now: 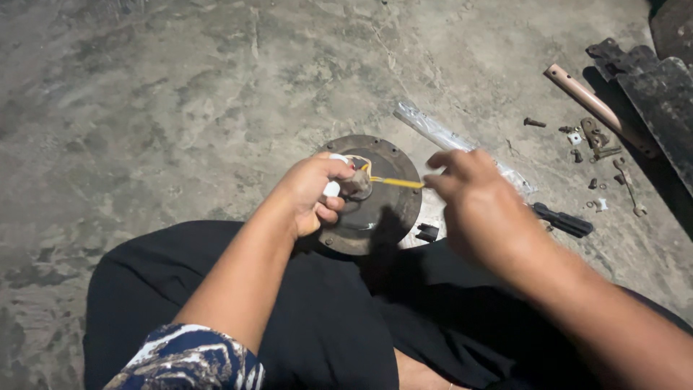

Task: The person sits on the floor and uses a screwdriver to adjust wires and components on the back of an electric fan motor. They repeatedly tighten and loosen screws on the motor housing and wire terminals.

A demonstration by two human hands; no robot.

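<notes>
Sitting on a bare concrete floor (pixel 180 87) with legs in dark cloth, the person keeps a round metal disc (pixel 390 202) propped against the knees, close in and tilted toward the face; that placing seems meant to bring the hub in the middle within easy reach of both hands. The left hand (pixel 314 191) is curled around the hub, fingers closed on a small white piece and a bundle of wires there, apparently to steady them against a pull; the right hand (pixel 480 209) pinches the end of a yellow wire (pixel 395 182) between thumb and fingertips, and the wire runs taut and nearly level from hub to fingers, which suggests it is under tension; whether it is coming out or going in I cannot tell.

Beside the disc, to the right, lies a dark-handled tool (pixel 564 220), near enough to grab; a crumpled clear plastic strip (pixel 455 141) lies just beyond the disc. Farther right, well apart, small rusty bolts and brackets (pixel 588 141) are scattered in a loose group next to a pale tube (pixel 588 101) and a dark flat blade (pixel 660 97), likely set aside together so nothing gets lost.
</notes>
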